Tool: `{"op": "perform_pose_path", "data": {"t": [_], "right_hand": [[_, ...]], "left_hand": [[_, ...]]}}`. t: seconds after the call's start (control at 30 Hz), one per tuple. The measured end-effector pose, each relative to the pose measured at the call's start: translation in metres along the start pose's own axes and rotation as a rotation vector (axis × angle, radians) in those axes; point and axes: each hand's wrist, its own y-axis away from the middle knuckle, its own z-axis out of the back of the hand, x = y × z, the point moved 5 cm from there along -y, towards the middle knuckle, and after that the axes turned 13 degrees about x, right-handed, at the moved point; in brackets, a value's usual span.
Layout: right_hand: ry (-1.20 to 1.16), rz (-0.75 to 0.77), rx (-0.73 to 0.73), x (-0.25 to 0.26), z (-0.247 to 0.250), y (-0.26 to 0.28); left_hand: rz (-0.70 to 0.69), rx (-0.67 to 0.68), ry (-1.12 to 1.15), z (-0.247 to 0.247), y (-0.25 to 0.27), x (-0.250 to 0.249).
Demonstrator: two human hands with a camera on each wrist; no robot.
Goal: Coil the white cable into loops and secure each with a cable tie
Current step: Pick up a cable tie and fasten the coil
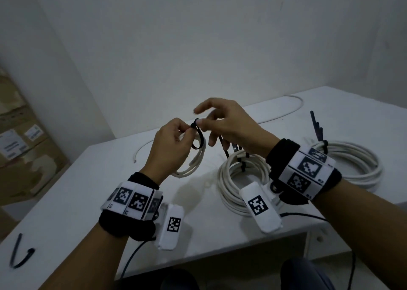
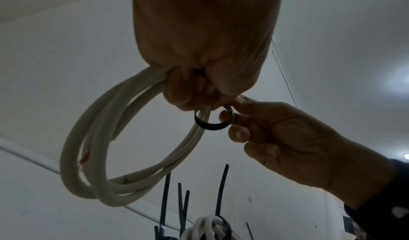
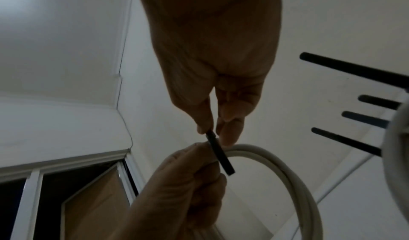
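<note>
Head view shows the left hand (image 1: 174,144) gripping a small coil (image 1: 193,162) above the counter (image 1: 77,192), while the right hand (image 1: 229,128) pinches the tie (image 1: 198,135) looped round it. The step looks like fastening; next calls for pulling the tail snug.

cable (image 1: 193,162) looks like smooth matt white plastic, tie (image 1: 199,135) is black plastic, bench (image 1: 88,190) is plain matt white, cardboard boxes (image 1: 19,144).

Bare forearms, each wrist wrapped in a black strap (image 1: 284,153) ringed with white panels of square black-and-white markers (image 1: 132,199); a white tagged camera pod (image 1: 259,206) and thin black cable (image 1: 132,256) hang beneath.
</note>
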Motion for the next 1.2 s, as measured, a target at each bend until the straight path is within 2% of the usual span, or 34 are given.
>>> {"op": "perform_pose_path", "data": {"t": [0.1,0.27,0.43,0.53,0.6,0.73,0.9,1.0,1.1,1.2], "right_hand": [[0.229,0.028,-0.040,0.008,0.001,-0.007],[0.329,0.074,-0.071,0.010,0.004,-0.012],[0.405,0.120,-0.080,0.010,-0.001,-0.016],[0.351,0.145,-0.175,0.020,0.009,-0.019],[0.229,0.160,-0.238,0.029,0.022,-0.022],[0.134,0.147,-0.200,0.034,0.023,-0.024],[-0.049,0.158,-0.116,0.033,0.021,-0.022],[0.000,0.147,-0.079,0.024,0.007,-0.019],[0.151,0.155,-0.172,0.016,-0.001,-0.018],[0.096,0.142,-0.266,0.016,0.004,-0.019]], "left_hand": [[0.014,0.074,0.106,-0.001,0.000,-0.001],[-0.017,0.245,0.429,-0.007,0.006,-0.005],[0.007,0.256,0.441,-0.006,0.008,-0.009],[0.077,0.286,0.391,-0.013,0.013,-0.007],[0.132,0.295,0.394,-0.019,0.019,-0.003],[0.173,0.264,0.391,-0.016,0.019,-0.003],[0.144,0.214,0.441,-0.003,0.013,-0.013],[0.143,0.199,0.479,0.002,0.011,-0.016],[0.149,0.218,0.485,-0.001,0.012,-0.017],[0.166,0.261,0.500,-0.008,0.016,-0.019]]}}
